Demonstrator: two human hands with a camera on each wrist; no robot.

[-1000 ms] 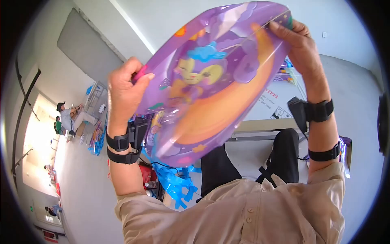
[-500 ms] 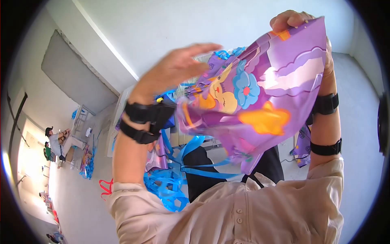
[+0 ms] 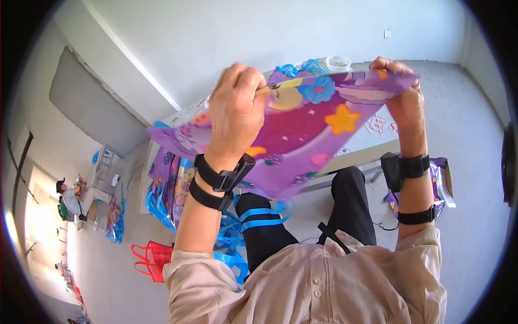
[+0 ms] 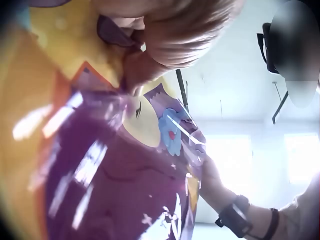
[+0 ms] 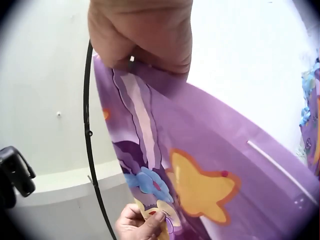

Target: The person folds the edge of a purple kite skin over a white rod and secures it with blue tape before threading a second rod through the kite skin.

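Observation:
A glossy purple sheet [image 3: 297, 132] printed with a cartoon animal, a blue flower and an orange star is held up in front of the chest. My left hand [image 3: 236, 108] grips its upper edge near the cartoon face, fingers curled over the fold. At the other end, my right hand [image 3: 407, 105] pinches the corner between thumb and fingers. The edge runs taut between both hands, while the lower part hangs loose. In the left wrist view the sheet [image 4: 100, 165] folds under the fingers. The right wrist view shows the orange star [image 5: 202, 187] facing the camera.
Behind the sheet stands a table with a white, red-lettered surface [image 3: 377, 127] and a clear tub [image 3: 338, 63]. Blue straps [image 3: 232, 245] and more purple printed pieces [image 3: 170, 183] hang at the left. A red bag [image 3: 154, 260] is lower left. Other people sit far left.
The sheet has been turned and is now stretched sideways and lower. My left hand, let go and in motion half a second ago, has taken hold of its upper edge again.

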